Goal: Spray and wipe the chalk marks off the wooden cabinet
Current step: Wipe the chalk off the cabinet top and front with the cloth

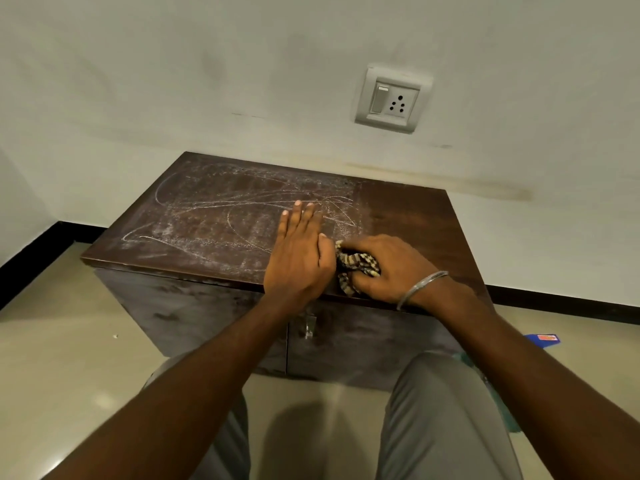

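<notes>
The dark wooden cabinet (pixel 408 216) stands against the white wall. White chalk marks (pixel 214 216) cover the left and middle of its top, while the right strip looks bare. My left hand (pixel 298 254) lies flat on the top near the front edge, fingers straight. Just to its right, my right hand (pixel 384 268) grips a bunched checkered cloth (pixel 353 268) against the surface. A metal bangle sits on my right wrist. No spray bottle is in view.
A wall socket with a switch (pixel 393 100) is above the cabinet. A metal latch (pixel 310 325) hangs on the cabinet's front doors. A blue object (pixel 543 339) lies on the tiled floor at the right. My knees are in front of the cabinet.
</notes>
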